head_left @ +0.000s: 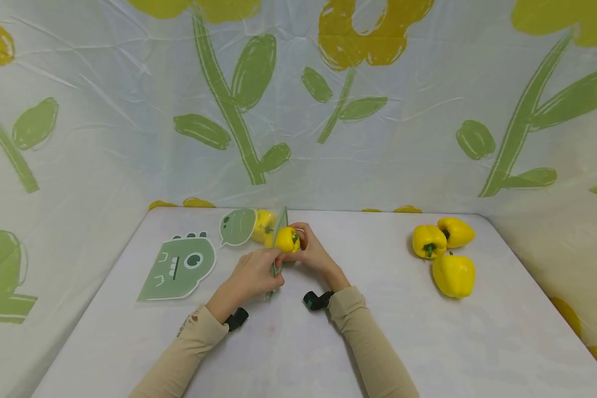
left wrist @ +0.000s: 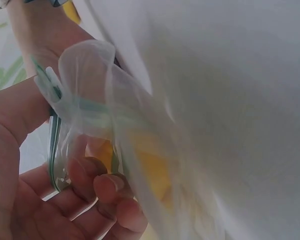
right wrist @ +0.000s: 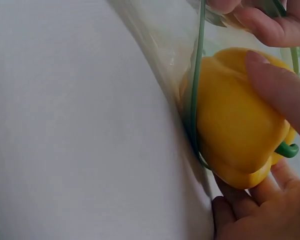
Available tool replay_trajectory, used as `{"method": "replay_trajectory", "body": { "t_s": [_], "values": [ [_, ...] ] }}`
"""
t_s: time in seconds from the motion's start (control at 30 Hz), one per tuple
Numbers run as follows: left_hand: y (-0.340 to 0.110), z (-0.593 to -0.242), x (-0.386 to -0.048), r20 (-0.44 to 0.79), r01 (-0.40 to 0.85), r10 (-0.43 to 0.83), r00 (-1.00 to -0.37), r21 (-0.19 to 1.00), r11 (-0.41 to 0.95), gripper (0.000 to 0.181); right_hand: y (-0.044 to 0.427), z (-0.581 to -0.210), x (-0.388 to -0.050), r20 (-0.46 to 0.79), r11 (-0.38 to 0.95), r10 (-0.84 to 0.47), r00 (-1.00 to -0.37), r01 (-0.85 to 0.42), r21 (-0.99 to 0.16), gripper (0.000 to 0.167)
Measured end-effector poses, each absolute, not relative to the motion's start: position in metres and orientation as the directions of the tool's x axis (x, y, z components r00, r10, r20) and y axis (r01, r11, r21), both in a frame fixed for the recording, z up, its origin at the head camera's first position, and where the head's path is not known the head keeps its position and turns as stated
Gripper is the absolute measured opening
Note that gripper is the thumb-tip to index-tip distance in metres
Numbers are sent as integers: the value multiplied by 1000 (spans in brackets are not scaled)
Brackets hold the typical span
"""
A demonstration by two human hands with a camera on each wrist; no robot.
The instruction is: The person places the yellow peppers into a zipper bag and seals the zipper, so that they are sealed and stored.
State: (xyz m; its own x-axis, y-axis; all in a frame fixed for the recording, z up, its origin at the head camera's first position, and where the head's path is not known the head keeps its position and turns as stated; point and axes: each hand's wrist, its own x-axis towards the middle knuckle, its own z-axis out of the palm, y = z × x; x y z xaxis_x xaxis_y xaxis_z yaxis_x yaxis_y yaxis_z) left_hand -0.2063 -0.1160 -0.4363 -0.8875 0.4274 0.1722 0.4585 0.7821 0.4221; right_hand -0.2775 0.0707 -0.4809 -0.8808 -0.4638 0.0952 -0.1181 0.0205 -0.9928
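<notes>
On the left, a clear zip bag (head_left: 219,258) lies flat on the white table (head_left: 388,331). It has a green monster print (head_left: 174,271) and a green speech bubble (head_left: 237,228). Lying flat like that, its bottom end probably needs no hand to hold it. Next to the bubble, yellow bell pepper inside the bag (head_left: 263,221) shows through the plastic. I cannot tell if it is one or more.

Next comes the left hand (head_left: 254,272). Its fingers pinch the bag by its green zip edge (right wrist: 194,95), which seems to keep the mouth spread apart.

The held yellow bell pepper (head_left: 286,239) sits right in that mouth. Its bottom end is in past the zip edge, and its green stem (right wrist: 287,149) sticks out on the right. The right hand (head_left: 315,251) is clamped on it, thumb on one side and fingers under it, maybe so it cannot roll or drop.

Far right, three loose yellow bell peppers (head_left: 454,275) huddle close together, well apart from the bag, perhaps to give the hands room.
</notes>
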Motion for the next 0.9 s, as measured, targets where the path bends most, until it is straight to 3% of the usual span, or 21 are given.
{"method": "replay_trajectory", "body": {
  "t_s": [0.2, 0.57, 0.7, 0.9],
  "values": [
    [-116, -435, -206, 174, 475, 443, -879, 399, 784, 22, 67, -478, -277, 103, 194, -497, -862, -226, -954, 74],
    [-120, -433, -206, 178, 474, 441, -880, 409, 780, 23, 62, -474, -285, 16, 411, -482, -876, -242, -879, 72],
    [-122, -431, -206, 182, 464, 429, -885, 423, 778, 23, 62, -474, -287, 7, 438, -487, -873, -251, -863, 70],
    [-124, -427, -205, 182, 445, 407, -895, 438, 781, 22, 63, -470, -286, 54, 328, -507, -860, -250, -911, 69]
  ]
}}
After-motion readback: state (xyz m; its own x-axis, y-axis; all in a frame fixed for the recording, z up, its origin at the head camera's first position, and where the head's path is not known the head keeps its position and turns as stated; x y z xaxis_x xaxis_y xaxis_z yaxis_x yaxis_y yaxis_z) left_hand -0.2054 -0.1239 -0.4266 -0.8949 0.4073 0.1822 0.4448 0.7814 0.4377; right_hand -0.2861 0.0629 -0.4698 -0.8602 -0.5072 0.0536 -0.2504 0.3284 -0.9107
